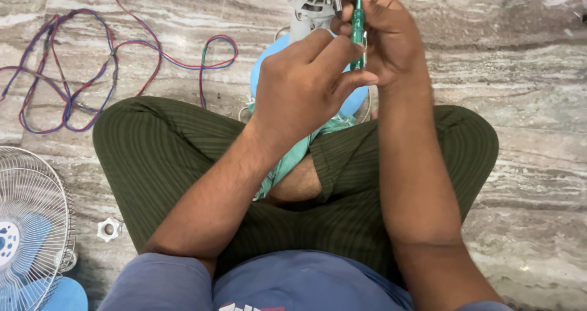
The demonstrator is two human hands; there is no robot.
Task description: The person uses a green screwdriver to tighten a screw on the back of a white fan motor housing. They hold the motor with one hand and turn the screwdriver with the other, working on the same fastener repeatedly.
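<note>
Top centre of frame: right hand (385,33) clenched around slim green screwdriver (358,24), left hand (306,82) pinching its shaft; rigid, light, likely slippery, best gripped mid-handle, beside grey fan motor (309,2).

- No pkgs, labels, signs or screens in view.
- Only print: red-and-white mark on blue shirt (293,283), bottom edge, cut off by frame.
</note>
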